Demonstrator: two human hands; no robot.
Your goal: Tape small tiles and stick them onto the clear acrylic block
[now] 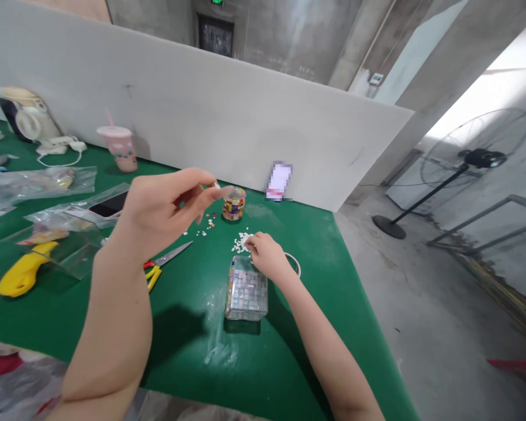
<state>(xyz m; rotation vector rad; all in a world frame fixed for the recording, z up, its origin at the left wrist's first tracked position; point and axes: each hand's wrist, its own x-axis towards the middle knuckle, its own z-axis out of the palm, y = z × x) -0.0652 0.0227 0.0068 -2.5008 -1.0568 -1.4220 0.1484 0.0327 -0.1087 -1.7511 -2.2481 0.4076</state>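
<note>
My left hand (pixel 166 204) is raised above the green table (pixel 315 327), thumb and fingertips pinched on a tiny white piece (pixel 216 185). My right hand (pixel 265 252) rests on the table with its fingers closed at a small pile of white pieces (pixel 241 242). Just in front of that hand lies a clear plastic box (pixel 246 289) filled with small coloured tiles. A small round pot covered in coloured tiles (pixel 234 204) stands beyond the pile, with several loose tiles (pixel 206 225) scattered beside it.
Scissors with red and yellow handles (pixel 164 261) lie left of the box. A yellow tool (pixel 24 273), plastic bags (pixel 39 181), a phone (pixel 109 206), a pink cup (pixel 118 148) and a small fan (pixel 26 117) fill the left side. A white partition (pixel 228 117) backs the table; a floor fan (pixel 469 161) stands right.
</note>
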